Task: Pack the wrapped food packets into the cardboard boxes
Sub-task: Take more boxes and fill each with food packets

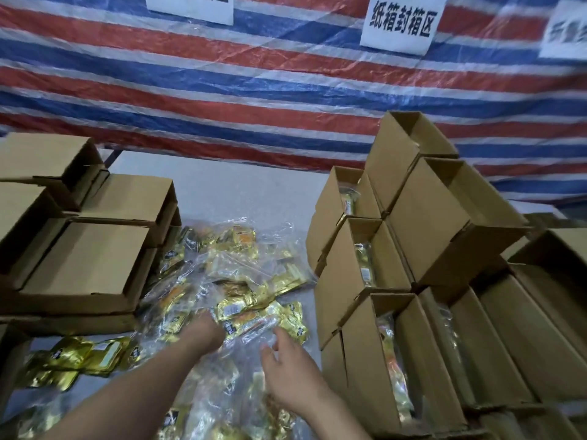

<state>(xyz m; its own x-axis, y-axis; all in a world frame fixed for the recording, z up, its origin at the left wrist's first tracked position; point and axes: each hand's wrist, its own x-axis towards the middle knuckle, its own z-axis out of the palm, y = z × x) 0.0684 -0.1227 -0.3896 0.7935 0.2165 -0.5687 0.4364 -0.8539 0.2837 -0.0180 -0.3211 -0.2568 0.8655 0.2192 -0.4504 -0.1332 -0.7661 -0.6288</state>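
Two hands low in centre frame: left hand (206,333) touching gold packet (254,315), grip hidden; right hand (290,373) loose-fingered just below; cardboard boxes (384,354) right.

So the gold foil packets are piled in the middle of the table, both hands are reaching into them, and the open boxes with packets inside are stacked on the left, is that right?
Not quite. The head view shows the open brown cardboard boxes with packets inside stacked on the right. The boxes on the left show no packets. The gold foil packets do lie mid-table, with the left hand and right hand reaching into them.
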